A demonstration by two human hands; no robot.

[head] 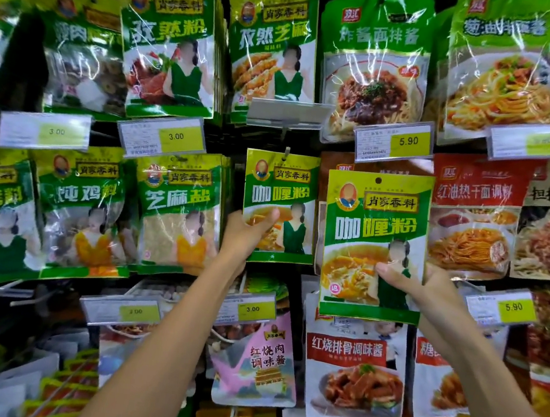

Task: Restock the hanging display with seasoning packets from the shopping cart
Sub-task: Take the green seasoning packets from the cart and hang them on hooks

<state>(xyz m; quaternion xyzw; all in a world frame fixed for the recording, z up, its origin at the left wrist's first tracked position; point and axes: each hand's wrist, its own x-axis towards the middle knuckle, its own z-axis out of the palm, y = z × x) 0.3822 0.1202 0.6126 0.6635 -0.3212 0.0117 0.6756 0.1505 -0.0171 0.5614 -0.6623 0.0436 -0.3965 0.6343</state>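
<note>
Two green and yellow curry powder packets show in the middle row of the hanging display. One packet (280, 188) hangs on a metal hook (286, 153), and my left hand (247, 234) grips its lower left part, thumb across the front. My right hand (428, 289) holds a second, identical packet (376, 232) by its lower right edge, thumb on the front. This packet is held up in front of the display, nearer the camera, and its punched hole is on no hook. The shopping cart is out of view.
Rows of green seasoning packets (172, 44) hang left and above, noodle sauce packets (373, 66) above right, red sauce packets (355, 369) below. Clear price tag holders (251, 309) jut out on the hook ends, one just below my left wrist.
</note>
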